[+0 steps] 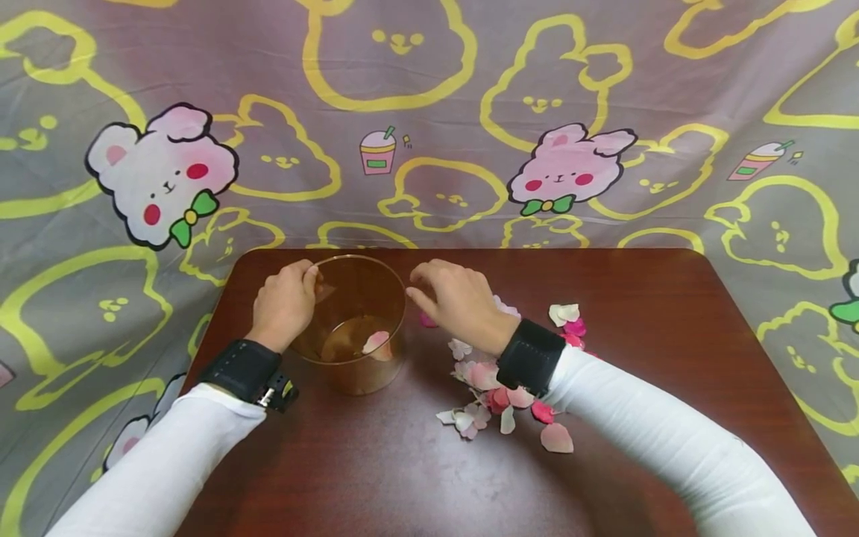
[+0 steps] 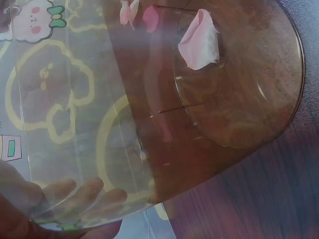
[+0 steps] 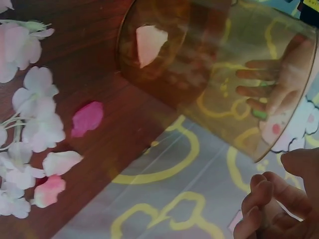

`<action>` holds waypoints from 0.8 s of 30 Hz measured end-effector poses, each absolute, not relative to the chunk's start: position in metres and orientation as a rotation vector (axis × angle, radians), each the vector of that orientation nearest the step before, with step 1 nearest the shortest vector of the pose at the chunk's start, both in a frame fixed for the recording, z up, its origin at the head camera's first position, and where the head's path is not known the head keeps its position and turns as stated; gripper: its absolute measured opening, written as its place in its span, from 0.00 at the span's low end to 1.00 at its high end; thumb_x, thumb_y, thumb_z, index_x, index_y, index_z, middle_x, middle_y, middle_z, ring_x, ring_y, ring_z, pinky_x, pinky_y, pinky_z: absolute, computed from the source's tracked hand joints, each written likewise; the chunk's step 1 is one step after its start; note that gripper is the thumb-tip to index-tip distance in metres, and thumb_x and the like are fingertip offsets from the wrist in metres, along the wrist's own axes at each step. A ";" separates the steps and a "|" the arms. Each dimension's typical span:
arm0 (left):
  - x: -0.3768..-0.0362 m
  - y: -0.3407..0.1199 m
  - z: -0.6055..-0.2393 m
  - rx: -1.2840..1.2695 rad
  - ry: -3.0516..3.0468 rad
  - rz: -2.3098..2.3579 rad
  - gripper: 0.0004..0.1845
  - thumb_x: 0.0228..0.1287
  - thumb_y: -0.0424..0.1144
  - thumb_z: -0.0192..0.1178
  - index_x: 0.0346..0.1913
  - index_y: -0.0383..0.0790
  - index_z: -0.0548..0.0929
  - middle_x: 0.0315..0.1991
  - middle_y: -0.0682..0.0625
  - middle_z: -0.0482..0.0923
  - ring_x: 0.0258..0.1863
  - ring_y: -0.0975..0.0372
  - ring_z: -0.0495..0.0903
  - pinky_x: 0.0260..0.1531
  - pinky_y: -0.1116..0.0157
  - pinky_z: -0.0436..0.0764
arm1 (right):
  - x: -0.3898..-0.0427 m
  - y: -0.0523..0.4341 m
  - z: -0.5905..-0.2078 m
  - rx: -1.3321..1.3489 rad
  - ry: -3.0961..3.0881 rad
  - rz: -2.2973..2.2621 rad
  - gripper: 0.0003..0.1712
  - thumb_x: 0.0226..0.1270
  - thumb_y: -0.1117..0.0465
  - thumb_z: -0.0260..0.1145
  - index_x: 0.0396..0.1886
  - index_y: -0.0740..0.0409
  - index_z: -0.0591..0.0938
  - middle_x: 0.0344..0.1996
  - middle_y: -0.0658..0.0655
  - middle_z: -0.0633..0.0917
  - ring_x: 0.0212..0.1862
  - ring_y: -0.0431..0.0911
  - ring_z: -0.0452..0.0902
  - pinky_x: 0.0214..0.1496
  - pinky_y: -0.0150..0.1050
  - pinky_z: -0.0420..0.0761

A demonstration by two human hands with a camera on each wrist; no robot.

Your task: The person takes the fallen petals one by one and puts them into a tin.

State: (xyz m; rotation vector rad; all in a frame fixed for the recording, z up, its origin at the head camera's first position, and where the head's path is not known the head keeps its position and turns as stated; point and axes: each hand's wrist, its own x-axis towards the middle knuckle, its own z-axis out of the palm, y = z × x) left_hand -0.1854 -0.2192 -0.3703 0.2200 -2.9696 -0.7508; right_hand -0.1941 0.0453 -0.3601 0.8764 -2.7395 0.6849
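Note:
A see-through amber bucket (image 1: 362, 377) stands on the left part of the table. My left hand (image 1: 285, 302) grips its rim at the left, thumb to the inside and fingers along the outer wall, which show through the plastic in the right wrist view. One pale pink petal (image 2: 200, 42) lies low inside the bucket. Just right of the rim hovers my right hand (image 1: 456, 294), its fingers loosely bent, thumb apart from them, with nothing held in the right wrist view. Below and beside that hand spread pink and white petals (image 1: 483, 375), partly covered by the forearm.
White blossoms on thin stems (image 3: 37, 114) lie among the loose petals. A magenta petal (image 3: 87, 118) rests between them and the bucket. The dark wooden table (image 1: 644, 321) ends at a cartoon-printed curtain (image 1: 443, 134) behind and at both sides.

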 end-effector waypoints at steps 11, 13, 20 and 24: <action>-0.186 -0.219 -0.371 0.226 -2.973 -0.740 0.19 0.83 0.46 0.41 0.43 0.41 0.80 0.41 0.38 0.84 0.46 0.36 0.83 0.38 0.42 0.76 | -0.218 0.059 -0.383 0.737 -2.900 0.662 0.14 0.73 0.51 0.64 0.49 0.53 0.86 0.41 0.52 0.88 0.37 0.45 0.82 0.35 0.44 0.81; -0.186 -0.219 -0.372 0.220 -2.971 -0.743 0.19 0.83 0.46 0.41 0.44 0.41 0.80 0.41 0.38 0.84 0.46 0.36 0.83 0.38 0.42 0.76 | -0.221 0.062 -0.387 0.724 -2.921 0.649 0.15 0.73 0.50 0.64 0.49 0.53 0.86 0.40 0.52 0.88 0.37 0.45 0.82 0.34 0.44 0.81; -0.187 -0.219 -0.372 0.203 -2.963 -0.742 0.18 0.82 0.45 0.41 0.42 0.41 0.80 0.38 0.39 0.83 0.43 0.38 0.83 0.35 0.44 0.75 | -0.234 0.073 -0.394 0.674 -2.979 0.656 0.17 0.73 0.51 0.64 0.52 0.56 0.85 0.42 0.54 0.89 0.37 0.46 0.84 0.33 0.42 0.80; -0.186 -0.220 -0.372 0.204 -2.965 -0.743 0.19 0.83 0.45 0.41 0.43 0.41 0.81 0.39 0.39 0.84 0.44 0.37 0.83 0.36 0.43 0.75 | -0.243 0.079 -0.400 0.600 -3.043 0.656 0.18 0.74 0.50 0.63 0.54 0.56 0.84 0.46 0.54 0.89 0.36 0.45 0.84 0.28 0.38 0.75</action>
